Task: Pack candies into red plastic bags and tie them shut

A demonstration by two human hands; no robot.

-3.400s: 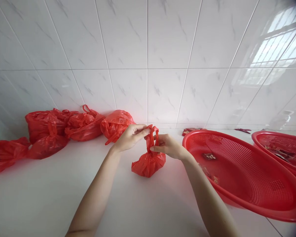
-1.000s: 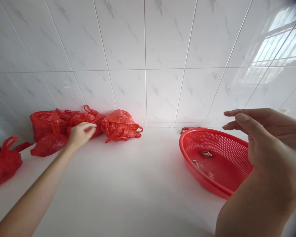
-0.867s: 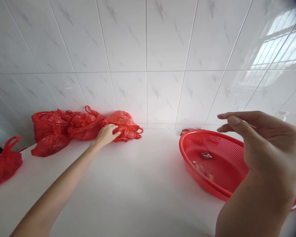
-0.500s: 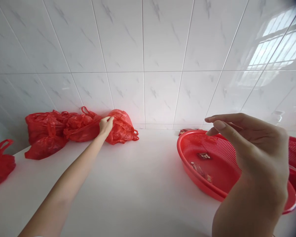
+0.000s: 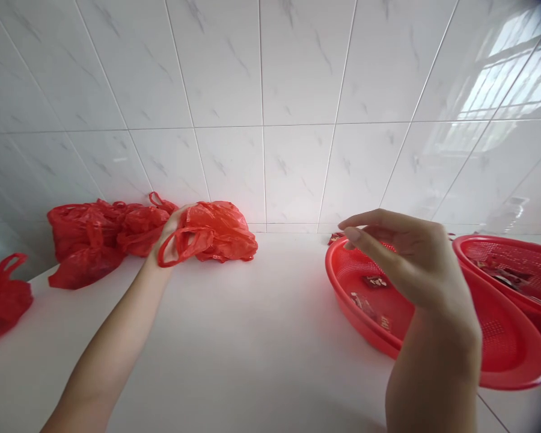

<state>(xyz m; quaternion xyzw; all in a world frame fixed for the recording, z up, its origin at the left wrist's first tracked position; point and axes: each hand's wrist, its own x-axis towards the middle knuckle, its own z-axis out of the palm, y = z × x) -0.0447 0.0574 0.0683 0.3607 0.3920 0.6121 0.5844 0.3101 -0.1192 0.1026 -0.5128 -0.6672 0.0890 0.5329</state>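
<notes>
My left hand (image 5: 173, 230) is curled round the left side of a filled red plastic bag (image 5: 228, 231) against the wall, most of its fingers out of sight behind the plastic. One looped handle of that bag lies across my left wrist. My right hand (image 5: 401, 252) hovers over the near red oval basket (image 5: 356, 325), empty, with thumb and bent fingers apart. A few small dark red packets (image 5: 375, 282) lie on the basket's bottom; my right hand and forearm cover part of it.
Several knotted red bags (image 5: 88, 231) stand along the wall at the left, with another red bag (image 5: 4, 297) at the left edge. A second red basket (image 5: 509, 239) holding packets overlaps on the right. White tiles (image 5: 297, 174) rise behind the white tabletop (image 5: 252, 337).
My left hand has slid from the bag's top to behind its left side, and a handle now hangs over the wrist. My right hand has shifted left over the basket.
</notes>
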